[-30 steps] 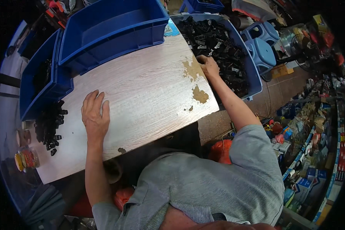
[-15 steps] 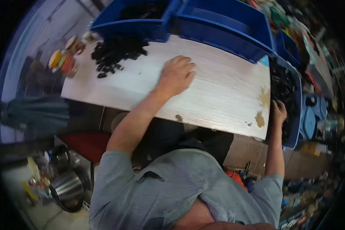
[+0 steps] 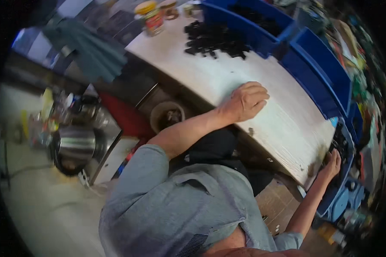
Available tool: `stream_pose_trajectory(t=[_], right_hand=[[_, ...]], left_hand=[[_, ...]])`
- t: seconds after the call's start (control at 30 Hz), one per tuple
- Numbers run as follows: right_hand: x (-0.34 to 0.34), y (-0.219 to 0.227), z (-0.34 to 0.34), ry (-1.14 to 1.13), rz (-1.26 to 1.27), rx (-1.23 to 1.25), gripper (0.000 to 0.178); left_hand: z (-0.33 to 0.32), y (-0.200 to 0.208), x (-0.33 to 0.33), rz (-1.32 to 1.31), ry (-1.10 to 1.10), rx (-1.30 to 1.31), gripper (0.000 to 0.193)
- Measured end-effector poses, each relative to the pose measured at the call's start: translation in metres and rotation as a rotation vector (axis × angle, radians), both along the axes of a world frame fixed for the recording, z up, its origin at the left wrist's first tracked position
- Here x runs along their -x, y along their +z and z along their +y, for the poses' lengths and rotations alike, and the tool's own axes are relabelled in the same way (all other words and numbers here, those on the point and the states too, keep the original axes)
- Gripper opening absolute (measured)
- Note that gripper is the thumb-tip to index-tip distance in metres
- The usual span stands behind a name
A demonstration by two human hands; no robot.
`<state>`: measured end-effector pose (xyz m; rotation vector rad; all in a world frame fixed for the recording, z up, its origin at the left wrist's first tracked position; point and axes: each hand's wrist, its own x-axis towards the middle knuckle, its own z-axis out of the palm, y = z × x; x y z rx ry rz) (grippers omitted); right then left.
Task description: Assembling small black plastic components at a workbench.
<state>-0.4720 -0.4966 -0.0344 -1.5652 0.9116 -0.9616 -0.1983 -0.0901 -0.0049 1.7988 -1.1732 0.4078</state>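
My left hand (image 3: pixel 247 101) rests on the white tabletop (image 3: pixel 283 115) near its front edge, fingers curled; anything under them is hidden. At the table's right end, my right hand (image 3: pixel 330 166) reaches into a blue bin (image 3: pixel 349 165) of black pieces (image 3: pixel 339 139). Its fingers point away from me among the pieces, too blurred to show a grip. A heap of small black pieces (image 3: pixel 216 39) lies at the far left of the tabletop, well apart from my left hand.
Along the far edge stand a blue bin (image 3: pixel 261 40) with black pieces in it and another blue bin (image 3: pixel 317 75). A yellow-lidded jar (image 3: pixel 153 19) sits at the far left corner. Below are a round bucket (image 3: pixel 166 116), a steel pot (image 3: pixel 78 143) and a blue stool (image 3: pixel 341 203).
The whole view has turned, so the table now slants down to the right. My left hand has drawn back toward the front edge, its fingers more curled. My right hand stays at the side bin.
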Motion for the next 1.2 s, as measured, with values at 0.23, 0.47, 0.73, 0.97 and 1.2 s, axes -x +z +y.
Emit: stream_pose_trajectory(t=[0.23, 0.47, 0.73, 0.97, 1.2], right_hand=[[-0.031, 0.011, 0.013, -0.128, 0.085, 0.056, 0.038], [-0.037, -0.001, 0.009, -0.185, -0.029, 0.005, 0.029], [-0.025, -0.011, 0.015, -0.133, -0.069, 0.095, 0.028], [-0.023, -0.018, 0.01, -0.126, -0.048, 0.083, 0.034], [-0.012, -0.023, 0.002, -0.066, -0.13, 0.025, 0.03]], left_hand=[[0.133, -0.034, 0.016, -0.034, 0.452, 0.1, 0.018], [0.145, -0.034, -0.021, -0.037, 0.65, 0.084, 0.024], [0.121, -0.055, -0.045, -0.211, 0.748, 0.02, 0.027], [0.118, -0.052, -0.053, -0.255, 0.724, 0.006, 0.021], [0.118, -0.052, -0.039, -0.216, 0.724, -0.016, 0.023]])
